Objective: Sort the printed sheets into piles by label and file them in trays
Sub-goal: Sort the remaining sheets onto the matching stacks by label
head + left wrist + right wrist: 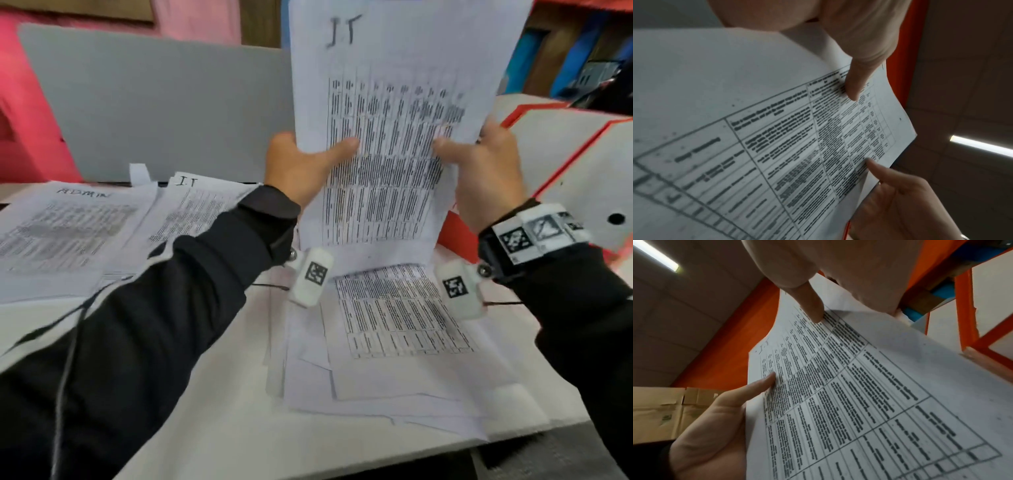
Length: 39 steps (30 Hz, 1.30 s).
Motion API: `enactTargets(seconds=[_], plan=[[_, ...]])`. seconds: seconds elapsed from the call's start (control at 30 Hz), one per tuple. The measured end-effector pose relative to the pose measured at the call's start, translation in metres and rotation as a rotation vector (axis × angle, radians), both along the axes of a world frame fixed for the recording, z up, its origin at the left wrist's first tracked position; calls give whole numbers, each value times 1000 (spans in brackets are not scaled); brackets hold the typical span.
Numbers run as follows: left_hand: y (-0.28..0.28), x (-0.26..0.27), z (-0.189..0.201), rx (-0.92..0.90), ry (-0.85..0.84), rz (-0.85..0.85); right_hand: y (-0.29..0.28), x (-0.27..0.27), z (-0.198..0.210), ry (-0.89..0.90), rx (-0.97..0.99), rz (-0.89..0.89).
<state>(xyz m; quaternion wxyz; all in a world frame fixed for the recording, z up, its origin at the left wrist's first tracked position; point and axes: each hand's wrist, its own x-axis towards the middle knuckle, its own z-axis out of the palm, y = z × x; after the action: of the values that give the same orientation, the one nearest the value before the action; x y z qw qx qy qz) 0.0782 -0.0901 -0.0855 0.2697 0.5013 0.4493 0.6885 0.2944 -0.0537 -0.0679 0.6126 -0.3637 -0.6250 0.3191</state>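
Two hands (301, 164) (486, 171) hold one IT sheet (394, 85). Three paper piles lie below: ADMIN pile (61, 226), IT pile (195, 205), unsorted pile (394, 342).

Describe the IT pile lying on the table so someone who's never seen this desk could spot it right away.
Start at the grey panel standing behind the white table. Two spreads of printed sheets lie at its foot on the left. The IT pile is the right-hand one, partly under the left sleeve; its top sheet has "IT" handwritten, while its left neighbour reads "ADMIN".
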Motion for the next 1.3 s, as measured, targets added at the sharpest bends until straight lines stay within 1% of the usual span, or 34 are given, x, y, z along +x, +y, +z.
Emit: enactTargets(seconds=[0.1,0.27,0.33,0.4,0.43,0.47,0.5,0.57,0.67,0.7,0.73,0.8,0.87,0.97,1.17,1.3], plan=[[-1,-4,12,52,8,-32,3,5,2,121,-8,54],[-1,-3,-27,-72,162,-57,0,10,-34,13,-147,53],[-1,-2,-18,-57,168,-9,1,6,-29,12,-125,67],[0,-13,5,-17,164,61,6,4,-18,2,-135,87],[0,-22,18,-8,179,100,7,6,-14,-43,-165,94],[2,-37,29,-28,217,155,10,11,-12,-137,-188,96],[6,-57,36,-92,282,235,12,17,-13,-267,-193,105],[14,-99,40,-263,414,376,19,37,-25,-590,-203,134],[21,-166,19,-553,585,503,25,61,-54,-1162,-269,151],[24,-186,9,-623,611,525,23,66,-61,-1284,-310,159],[25,-204,0,-681,639,538,21,67,-67,-1359,-357,181],[31,-230,-17,-782,707,561,16,65,-74,-1438,-422,214],[35,-247,-29,-859,770,557,12,61,-76,-1473,-414,199],[41,-265,-45,-922,790,496,10,58,-77,-1502,-382,196],[32,-253,-54,-1069,820,344,7,54,-73,-1527,-426,179],[28,-250,-52,-1060,827,324,21,44,-66,-1585,-511,144]])
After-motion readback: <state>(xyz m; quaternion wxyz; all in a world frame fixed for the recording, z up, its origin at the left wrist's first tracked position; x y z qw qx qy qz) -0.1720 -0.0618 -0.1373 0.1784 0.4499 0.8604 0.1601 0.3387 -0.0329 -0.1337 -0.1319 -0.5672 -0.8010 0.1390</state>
